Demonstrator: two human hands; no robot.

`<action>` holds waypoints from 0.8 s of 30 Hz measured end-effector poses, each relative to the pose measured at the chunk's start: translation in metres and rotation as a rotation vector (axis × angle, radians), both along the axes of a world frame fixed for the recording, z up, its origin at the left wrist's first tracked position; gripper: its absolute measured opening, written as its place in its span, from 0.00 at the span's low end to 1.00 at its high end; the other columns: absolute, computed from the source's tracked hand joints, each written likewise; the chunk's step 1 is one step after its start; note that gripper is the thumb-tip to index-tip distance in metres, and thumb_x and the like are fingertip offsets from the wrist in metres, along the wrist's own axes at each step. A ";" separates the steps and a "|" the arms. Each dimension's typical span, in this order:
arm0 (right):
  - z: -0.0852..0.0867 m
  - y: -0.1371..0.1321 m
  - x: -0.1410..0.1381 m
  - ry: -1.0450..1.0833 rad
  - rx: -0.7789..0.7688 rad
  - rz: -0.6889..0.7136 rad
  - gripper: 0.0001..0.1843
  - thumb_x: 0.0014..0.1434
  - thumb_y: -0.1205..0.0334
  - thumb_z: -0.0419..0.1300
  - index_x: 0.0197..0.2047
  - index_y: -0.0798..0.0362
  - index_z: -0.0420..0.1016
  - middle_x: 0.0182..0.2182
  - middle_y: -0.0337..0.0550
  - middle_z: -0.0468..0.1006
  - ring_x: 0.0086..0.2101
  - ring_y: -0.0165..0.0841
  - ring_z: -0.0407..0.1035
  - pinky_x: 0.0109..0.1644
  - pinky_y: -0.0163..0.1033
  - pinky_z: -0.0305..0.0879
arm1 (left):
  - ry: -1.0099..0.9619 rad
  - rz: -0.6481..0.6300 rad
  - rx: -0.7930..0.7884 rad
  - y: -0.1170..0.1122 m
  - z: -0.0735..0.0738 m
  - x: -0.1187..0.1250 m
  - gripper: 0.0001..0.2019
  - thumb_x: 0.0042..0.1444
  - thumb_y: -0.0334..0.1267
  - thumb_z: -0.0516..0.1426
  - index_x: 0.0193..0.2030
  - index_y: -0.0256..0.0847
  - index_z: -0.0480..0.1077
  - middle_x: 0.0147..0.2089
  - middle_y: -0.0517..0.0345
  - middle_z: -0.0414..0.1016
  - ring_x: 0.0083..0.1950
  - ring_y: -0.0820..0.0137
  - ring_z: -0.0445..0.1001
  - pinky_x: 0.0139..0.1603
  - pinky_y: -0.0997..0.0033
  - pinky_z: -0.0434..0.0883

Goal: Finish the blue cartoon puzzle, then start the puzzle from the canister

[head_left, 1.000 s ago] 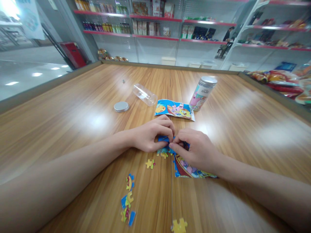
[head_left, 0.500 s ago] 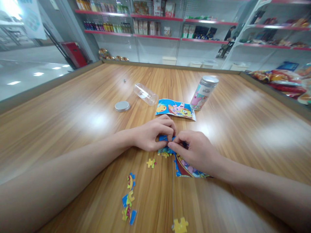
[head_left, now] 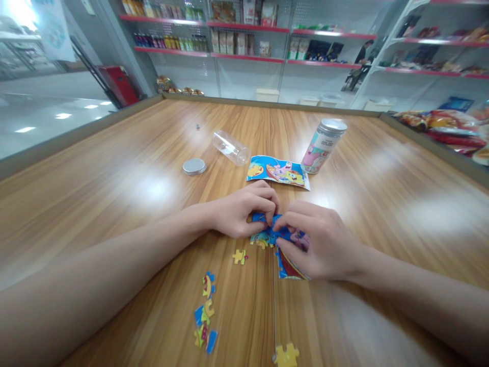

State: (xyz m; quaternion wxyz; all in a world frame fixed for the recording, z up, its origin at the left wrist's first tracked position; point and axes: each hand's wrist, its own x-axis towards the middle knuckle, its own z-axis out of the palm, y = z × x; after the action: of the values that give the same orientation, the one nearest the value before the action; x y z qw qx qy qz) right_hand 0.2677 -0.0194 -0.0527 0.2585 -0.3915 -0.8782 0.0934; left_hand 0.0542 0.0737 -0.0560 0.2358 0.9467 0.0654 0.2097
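Note:
A partly assembled jigsaw puzzle (head_left: 283, 235), mostly blue with pink and red parts, lies on the wooden table under both hands. My left hand (head_left: 248, 209) rests on its upper left part, fingers curled and pinched at the blue pieces; the exact piece between the fingertips is hidden. My right hand (head_left: 324, 239) hovers over the right side, thumb and fingers apart, slightly blurred, and covers part of the picture. A loose yellow piece (head_left: 240, 256) lies just left of the puzzle. Nearer to me are several loose pieces (head_left: 207, 312) and another yellow piece (head_left: 286, 355).
Beyond the hands lies a picture sheet (head_left: 278, 172). A tall printed can (head_left: 323, 147) stands at its right end. A clear plastic jar (head_left: 231, 148) lies on its side, near a silver lid (head_left: 194, 166). Stocked shelves (head_left: 248, 58) stand behind the table.
My right hand has opened its pinch and drawn back slightly to the right, uncovering more of the puzzle's middle. My left hand stays on the puzzle's upper left.

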 end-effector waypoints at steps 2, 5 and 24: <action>-0.002 -0.001 0.000 -0.027 -0.007 0.020 0.06 0.57 0.63 0.63 0.40 0.52 0.77 0.36 0.42 0.78 0.37 0.35 0.71 0.39 0.39 0.62 | -0.005 -0.002 -0.003 0.000 0.000 -0.001 0.06 0.52 0.26 0.58 0.33 0.40 0.73 0.45 0.51 0.75 0.50 0.62 0.69 0.58 0.58 0.66; -0.006 -0.001 -0.002 -0.024 -0.017 0.003 0.05 0.58 0.60 0.64 0.38 0.52 0.78 0.36 0.42 0.78 0.36 0.34 0.71 0.38 0.38 0.62 | -0.013 0.000 -0.012 0.000 -0.001 -0.001 0.06 0.52 0.26 0.58 0.33 0.40 0.73 0.45 0.52 0.75 0.50 0.62 0.69 0.58 0.58 0.66; -0.011 0.004 0.000 0.096 -0.007 0.058 0.08 0.55 0.72 0.57 0.33 0.54 0.78 0.26 0.38 0.75 0.27 0.28 0.65 0.32 0.35 0.57 | -0.036 0.005 -0.112 0.004 -0.002 -0.002 0.03 0.56 0.31 0.61 0.34 0.39 0.77 0.45 0.49 0.76 0.49 0.62 0.72 0.57 0.58 0.68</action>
State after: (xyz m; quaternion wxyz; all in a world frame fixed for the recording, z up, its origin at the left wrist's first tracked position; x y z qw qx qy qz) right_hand 0.2674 -0.0154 -0.0635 0.2963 -0.3621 -0.8752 0.1228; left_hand 0.0519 0.0779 -0.0576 0.2888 0.9280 0.0751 0.2231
